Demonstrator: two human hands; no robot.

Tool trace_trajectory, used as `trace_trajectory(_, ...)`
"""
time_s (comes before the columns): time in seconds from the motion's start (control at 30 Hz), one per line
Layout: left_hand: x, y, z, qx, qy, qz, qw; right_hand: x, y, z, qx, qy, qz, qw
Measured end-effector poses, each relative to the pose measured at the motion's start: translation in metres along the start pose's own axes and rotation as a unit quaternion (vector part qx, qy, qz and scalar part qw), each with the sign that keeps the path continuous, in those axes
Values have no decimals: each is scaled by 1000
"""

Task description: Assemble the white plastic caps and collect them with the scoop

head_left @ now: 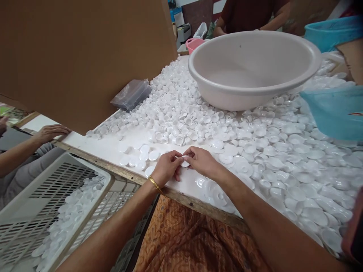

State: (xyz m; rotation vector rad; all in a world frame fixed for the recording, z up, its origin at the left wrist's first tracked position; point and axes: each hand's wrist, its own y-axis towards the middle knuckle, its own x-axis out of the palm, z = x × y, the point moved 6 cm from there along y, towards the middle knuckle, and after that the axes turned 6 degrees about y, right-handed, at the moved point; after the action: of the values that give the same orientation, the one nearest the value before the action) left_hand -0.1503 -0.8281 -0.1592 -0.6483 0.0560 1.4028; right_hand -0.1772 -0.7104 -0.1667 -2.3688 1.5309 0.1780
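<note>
Both my hands meet over the near edge of a white table (113,149). My left hand (167,168) and my right hand (202,161) pinch one small white plastic cap (185,161) between their fingertips. A gold bangle circles my left wrist. A few flat white discs (143,156) lie just left of my hands. Wider dished white lids (286,177) are piled to the right. Small white caps (184,121) cover the table beyond my hands.
A large beige basin (249,70) sits on the pile at the back. Blue tubs (336,109) stand at the right. A white slotted crate (42,211) holding white pieces stands low left. A brown cardboard wall (85,56) rises on the left. Other people's arms show at left and behind the basin.
</note>
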Motion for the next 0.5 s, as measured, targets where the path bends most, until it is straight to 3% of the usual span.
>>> trace_trajectory(0.2,4,-4,-2,-33,-42,-58,997,6,-3,3,86,58,-34,994)
trace_trajectory(0.37,3,-4,-7,-43,-63,-86,993,7,-6,1,111,45,-32,992)
trace_trajectory(0.5,4,-1,-11,-86,-79,-164,980,8,-5,6,141,51,-38,988)
